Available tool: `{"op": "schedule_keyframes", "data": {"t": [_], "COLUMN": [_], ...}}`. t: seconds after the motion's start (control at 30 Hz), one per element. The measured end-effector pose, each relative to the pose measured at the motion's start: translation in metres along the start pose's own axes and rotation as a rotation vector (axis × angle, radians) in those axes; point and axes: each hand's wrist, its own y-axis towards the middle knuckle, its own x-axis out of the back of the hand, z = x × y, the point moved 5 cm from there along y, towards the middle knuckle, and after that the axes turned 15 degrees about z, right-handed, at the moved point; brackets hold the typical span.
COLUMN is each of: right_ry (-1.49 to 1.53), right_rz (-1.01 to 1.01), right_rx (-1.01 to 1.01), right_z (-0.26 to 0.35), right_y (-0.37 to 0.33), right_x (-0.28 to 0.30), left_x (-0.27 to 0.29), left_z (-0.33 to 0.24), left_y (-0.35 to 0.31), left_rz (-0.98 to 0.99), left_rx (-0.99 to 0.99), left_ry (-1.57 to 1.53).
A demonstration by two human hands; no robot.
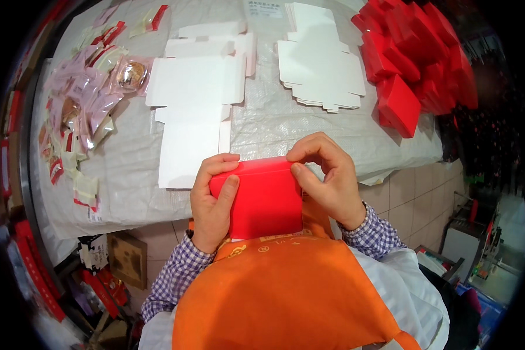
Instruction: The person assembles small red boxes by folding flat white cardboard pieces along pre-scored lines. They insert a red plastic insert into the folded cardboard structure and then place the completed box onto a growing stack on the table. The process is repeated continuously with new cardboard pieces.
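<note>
A red cardboard box (265,201) is held upright between my hands, just in front of my orange apron. My left hand (214,195) grips its left side, the thumb on the near face and the fingers over the far top edge. At the top right corner, my right hand (326,175) pinches the box's edge between thumb and forefinger. A pale line runs along the fold near the top. Beyond my hands lie white die-cut box blanks (195,81) in a stack, with a second stack of flat white blanks (321,64) to its right.
Cellophane-wrapped pastries (87,93) are heaped along the table's left side. Folded red boxes (411,55) pile up at the far right. A whitish woven sheet (262,131) covers the table. Cartons (127,259) and red packaging stand on the floor at the lower left.
</note>
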Motion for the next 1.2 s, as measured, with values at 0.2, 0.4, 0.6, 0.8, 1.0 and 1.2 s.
{"op": "schedule_keyframes", "data": {"t": [0.2, 0.4, 0.6, 0.8, 1.0, 1.2], "right_ry": [0.094, 0.105, -0.11, -0.113, 0.064, 0.074], "right_rz": [-0.032, -0.06, -0.027, -0.001, -0.048, 0.072], "right_rx": [0.041, 0.063, 0.082, 0.102, 0.054, 0.031], "right_z": [-0.014, -0.02, -0.014, -0.02, -0.032, -0.033], "right_y": [-0.009, -0.01, -0.006, -0.008, -0.008, -0.009], "right_x": [-0.009, -0.036, -0.037, -0.034, -0.029, -0.035], "left_x": [-0.003, -0.008, -0.005, -0.008, -0.006, -0.007], "left_z": [0.0, 0.004, 0.005, 0.014, 0.016, 0.007], "left_y": [-0.001, -0.002, -0.003, -0.006, -0.003, -0.004], "left_rz": [-0.002, -0.008, 0.005, -0.029, 0.043, 0.055], "left_rx": [0.017, 0.028, 0.033, 0.078, -0.025, -0.081], "left_ry": [-0.017, -0.082, -0.068, -0.192, -0.108, 0.031]}}
